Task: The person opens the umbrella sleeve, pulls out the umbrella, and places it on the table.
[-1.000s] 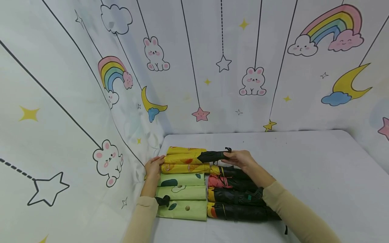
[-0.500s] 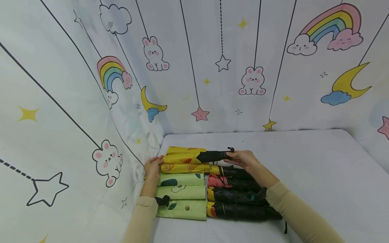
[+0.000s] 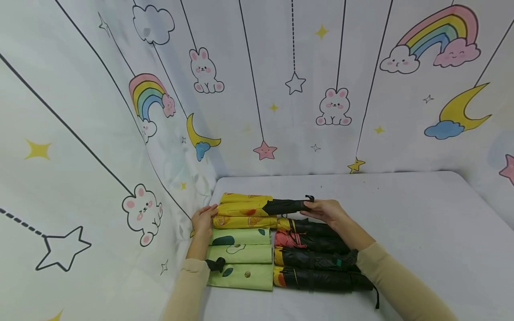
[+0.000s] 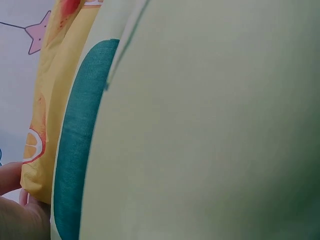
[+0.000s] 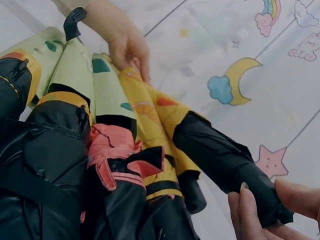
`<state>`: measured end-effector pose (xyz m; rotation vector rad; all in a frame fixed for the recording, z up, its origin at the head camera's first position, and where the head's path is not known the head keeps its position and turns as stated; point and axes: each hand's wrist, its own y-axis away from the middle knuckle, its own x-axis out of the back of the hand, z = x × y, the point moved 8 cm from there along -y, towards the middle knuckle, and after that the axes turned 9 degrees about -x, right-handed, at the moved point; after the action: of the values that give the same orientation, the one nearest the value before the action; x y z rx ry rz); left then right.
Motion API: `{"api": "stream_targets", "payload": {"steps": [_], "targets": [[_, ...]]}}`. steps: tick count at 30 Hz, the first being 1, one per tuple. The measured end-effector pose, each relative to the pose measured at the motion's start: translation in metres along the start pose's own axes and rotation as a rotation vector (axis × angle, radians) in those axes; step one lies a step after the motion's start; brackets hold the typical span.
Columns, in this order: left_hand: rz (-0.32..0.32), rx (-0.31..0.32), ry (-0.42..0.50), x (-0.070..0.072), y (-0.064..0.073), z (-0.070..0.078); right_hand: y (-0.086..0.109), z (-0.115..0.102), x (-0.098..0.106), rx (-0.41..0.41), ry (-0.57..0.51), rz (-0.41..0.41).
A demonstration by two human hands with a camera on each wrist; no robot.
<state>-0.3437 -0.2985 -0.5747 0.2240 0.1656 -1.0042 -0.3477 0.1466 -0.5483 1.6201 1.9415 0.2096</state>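
Note:
Between my hands at the back of the row lies a black folded umbrella (image 3: 285, 206), partly inside a yellow fruit-print sleeve (image 3: 241, 209). My left hand (image 3: 204, 218) pinches the sleeve's left end; its fingers show at the lower left of the left wrist view beside the yellow cloth (image 4: 42, 175). With thumb and fingers, my right hand (image 3: 327, 211) holds the umbrella's black end, which carries a small strap. The right wrist view shows this umbrella (image 5: 215, 150) sticking out of the sleeve's mouth at a slant, its far part hidden inside.
Towards me lie another yellow sleeve (image 3: 245, 222) and green avocado-print sleeves (image 3: 241, 277). Right of them several folded umbrellas, one with a red end (image 3: 286, 240), lie in a column on the white table (image 3: 421, 232). One more yellow sleeve (image 3: 233, 197) lies behind. Printed curtains (image 3: 249, 89) enclose the table.
My right hand has moved slightly right with the umbrella's end, and a little more black shows outside the yellow sleeve. My left hand stays at the sleeve's left end.

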Motion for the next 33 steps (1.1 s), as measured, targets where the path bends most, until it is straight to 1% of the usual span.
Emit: {"api": "stream_targets", "payload": {"steps": [8, 13, 15, 21, 28, 33], "targets": [[0.002, -0.018, -0.009, -0.001, 0.001, 0.002, 0.001, 0.001, 0.006, 0.004, -0.030, -0.022], [0.030, -0.024, -0.030, 0.003, -0.002, 0.002, 0.001, 0.001, 0.013, 0.003, -0.040, -0.037], [0.040, -0.019, -0.025, 0.005, -0.003, 0.001, 0.002, 0.000, 0.017, 0.002, -0.043, -0.040], [0.033, -0.008, -0.023, 0.006, -0.003, 0.001, 0.007, -0.001, 0.026, -0.007, -0.048, -0.058], [0.032, -0.021, -0.009, 0.005, -0.002, 0.003, 0.013, -0.001, 0.039, -0.001, -0.053, -0.072], [0.027, -0.016, -0.017, 0.004, -0.003, 0.000, 0.013, -0.001, 0.046, -0.009, -0.069, -0.070]]}}
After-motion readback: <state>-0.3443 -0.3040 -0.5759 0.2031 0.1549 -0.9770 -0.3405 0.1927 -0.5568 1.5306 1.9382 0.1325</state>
